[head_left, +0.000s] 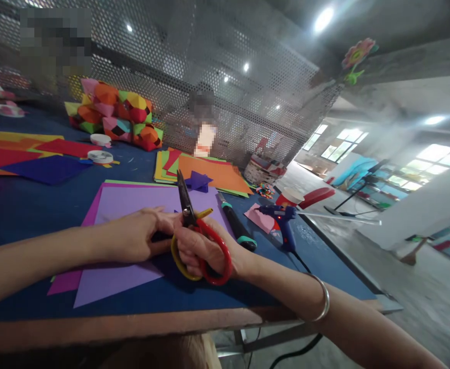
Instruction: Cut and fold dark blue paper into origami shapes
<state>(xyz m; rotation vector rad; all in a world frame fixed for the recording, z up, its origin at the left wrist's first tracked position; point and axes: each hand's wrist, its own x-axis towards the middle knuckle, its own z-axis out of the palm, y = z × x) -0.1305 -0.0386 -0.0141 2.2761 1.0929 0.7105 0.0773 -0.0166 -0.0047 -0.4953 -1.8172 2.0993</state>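
My right hand is wrapped round a pair of scissors with one red and one yellow handle loop. The dark blades point up and away from me and look nearly closed. Just left of it, over the sheets, my left hand has its fingers bent together and touching the right hand's fingertips. Whatever those left fingers pinch is hidden. Beneath both hands lies a light purple paper sheet, overlapping a magenta sheet. A small folded dark-blue paper piece rests beyond the scissors' blades.
A craft knife and a blue glue gun lie to the right. Farther back are an orange paper stack, tape rolls, coloured paper balls and a paper cup. A perforated metal screen borders the table's far side.
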